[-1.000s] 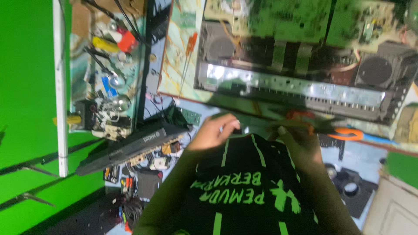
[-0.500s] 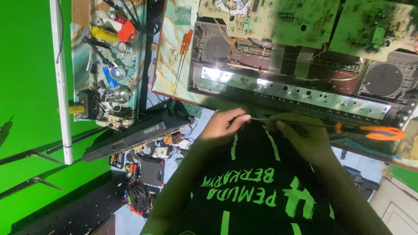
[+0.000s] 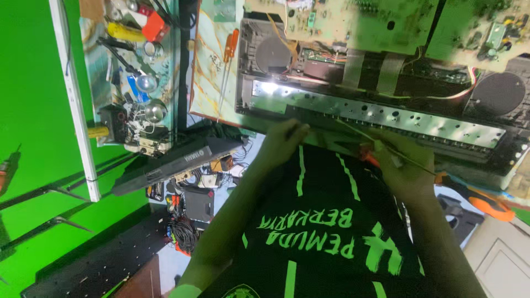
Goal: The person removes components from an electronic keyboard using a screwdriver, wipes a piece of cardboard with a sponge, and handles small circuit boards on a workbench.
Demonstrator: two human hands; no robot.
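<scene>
An opened electronic keyboard [image 3: 386,116] lies before me, with a shiny metal rail, ribbon cables and two round speakers showing. My left hand [image 3: 282,139] rests at its front edge, fingers curled against the rail. My right hand [image 3: 400,165] is closed around the thin shaft of an orange-handled screwdriver [image 3: 486,201]. The handle sticks out to the lower right, and the tip points up left along the rail. My black shirt with green print [image 3: 320,232] fills the space between my arms.
Green circuit boards [image 3: 386,22] sit above the keyboard. A second orange screwdriver [image 3: 229,55] lies on a marbled board. A cluttered tray of tools and parts [image 3: 132,83] stands at the left, a black keyboard casing [image 3: 176,160] leans below it, and cables [image 3: 182,232] lie on the floor.
The view has swung down and closer. Both hands now sit against the front rail. The screwdriver has tilted, its handle dropping toward the lower right.
</scene>
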